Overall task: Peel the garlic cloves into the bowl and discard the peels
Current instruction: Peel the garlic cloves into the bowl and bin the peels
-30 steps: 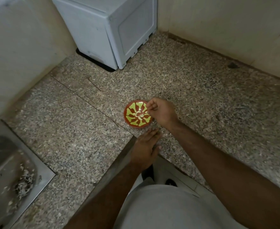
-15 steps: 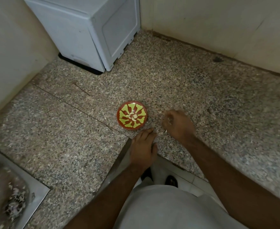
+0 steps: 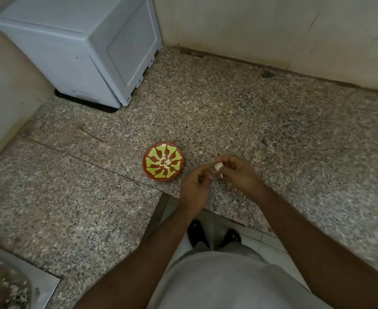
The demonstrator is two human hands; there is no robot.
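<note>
A small red bowl [image 3: 162, 161] with a yellow-green pattern sits on the speckled granite counter [image 3: 250, 121], with several pale peeled garlic cloves in its middle. Just right of the bowl, my right hand [image 3: 239, 172] pinches a pale garlic clove [image 3: 218, 166] between thumb and fingers. My left hand [image 3: 194, 186] meets it from the left, its fingertips curled at the clove's lower end. Both hands hover above the counter's front corner.
A white appliance [image 3: 83, 45] stands at the back left against the wall. A steel sink [image 3: 16, 288] with scattered garlic peels lies at the bottom left. The counter's inner corner edge [image 3: 163, 197] is below the hands, with my feet on the floor beneath.
My right hand left the bowl, dipped to the counter at the right, and now holds a clove. My left hand lifted off the counter edge to join it.
</note>
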